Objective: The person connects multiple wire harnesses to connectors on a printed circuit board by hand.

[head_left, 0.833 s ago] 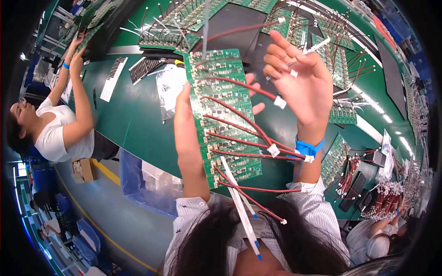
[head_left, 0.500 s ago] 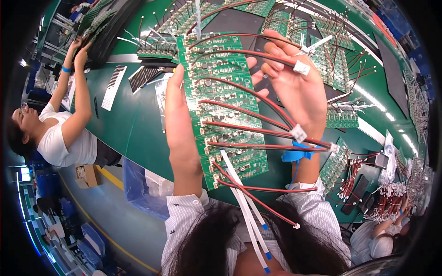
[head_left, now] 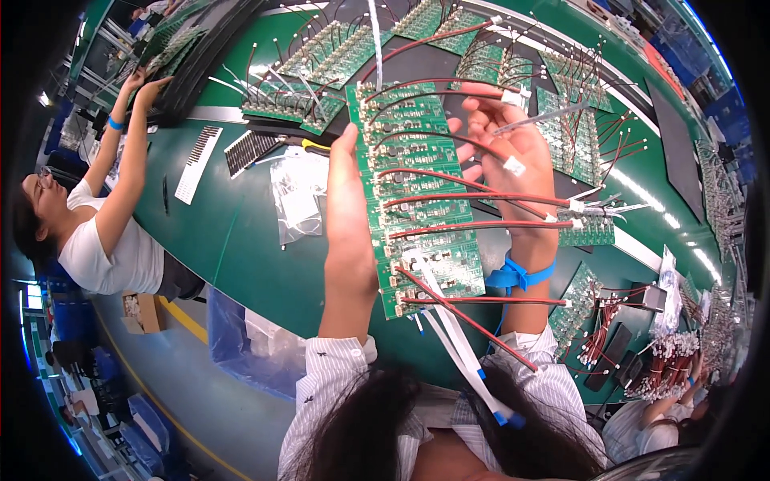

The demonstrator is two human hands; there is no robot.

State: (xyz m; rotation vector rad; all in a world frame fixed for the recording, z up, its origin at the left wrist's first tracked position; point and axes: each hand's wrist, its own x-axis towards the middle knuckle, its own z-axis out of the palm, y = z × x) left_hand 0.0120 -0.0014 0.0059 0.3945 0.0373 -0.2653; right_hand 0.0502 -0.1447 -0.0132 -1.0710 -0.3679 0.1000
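A long green desk fills the workshop, strewn with rows of wired green boards. The left hand presses its grip along the left edge of one tall green circuit board, held upright above the desk. Six red wires trail from it to the right (ends white-capped). The right hand is behind the board, fingers loosely spread, pinching one white connector. One blue wrist strap circles that wrist.
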